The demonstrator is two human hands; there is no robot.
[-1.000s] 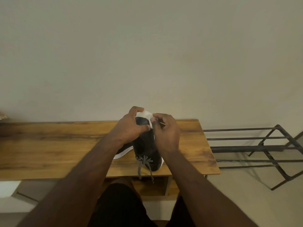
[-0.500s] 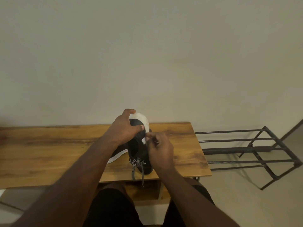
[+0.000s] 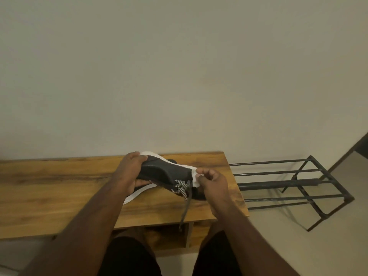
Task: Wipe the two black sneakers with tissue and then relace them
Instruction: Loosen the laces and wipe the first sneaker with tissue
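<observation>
Both hands working near table (image 3: 59,186) right edge: left hand (image 3: 131,172) gripping black sneaker (image 3: 165,172) heel, right hand (image 3: 213,182) pinching tissue (image 3: 196,179) at toe; keep strokes firm, sneaker steady.

wood table (image 3: 59,188) — sneaker (image 3: 165,171) seemingly matt

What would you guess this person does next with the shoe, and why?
Probably rub the tissue along the white sole. The left hand grips the black sneaker tipped on its side, and the right hand pinches the tissue against its sole edge.
</observation>
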